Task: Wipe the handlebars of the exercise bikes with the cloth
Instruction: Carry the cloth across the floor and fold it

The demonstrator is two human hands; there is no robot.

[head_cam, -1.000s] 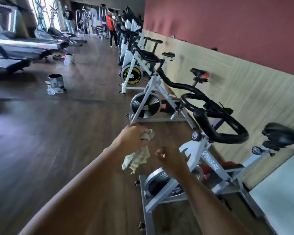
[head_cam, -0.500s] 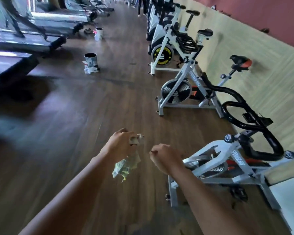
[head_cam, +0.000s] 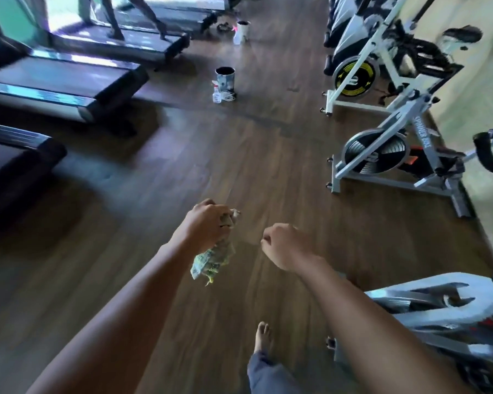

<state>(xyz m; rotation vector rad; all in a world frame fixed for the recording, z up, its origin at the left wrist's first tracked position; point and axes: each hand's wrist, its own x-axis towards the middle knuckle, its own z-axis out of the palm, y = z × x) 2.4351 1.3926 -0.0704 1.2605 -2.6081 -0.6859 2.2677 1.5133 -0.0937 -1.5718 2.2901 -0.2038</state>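
My left hand (head_cam: 207,224) grips a crumpled greenish cloth (head_cam: 212,258) that hangs below the fist, over the wooden floor. My right hand (head_cam: 286,245) is beside it, fingers curled into a fist and holding nothing. A row of white exercise bikes runs along the right wall: the nearest bike frame (head_cam: 444,308) at bottom right, a second bike (head_cam: 387,155) further on. A black handlebar (head_cam: 488,157) shows at the right edge, well apart from both hands. The nearest bike's handlebars are out of frame.
Treadmills (head_cam: 69,81) line the left side. A metal bucket (head_cam: 225,79) with a spray bottle (head_cam: 217,93) stands mid-floor, another bin (head_cam: 242,31) further back. More bikes, one with a yellow flywheel (head_cam: 353,76), stand at upper right. My bare foot (head_cam: 262,336) is on the floor.
The view has swung left and down, away from the nearest bike's handlebars, which left the frame. Both hands kept their pose, the left still gripping the cloth. My foot has come into view.
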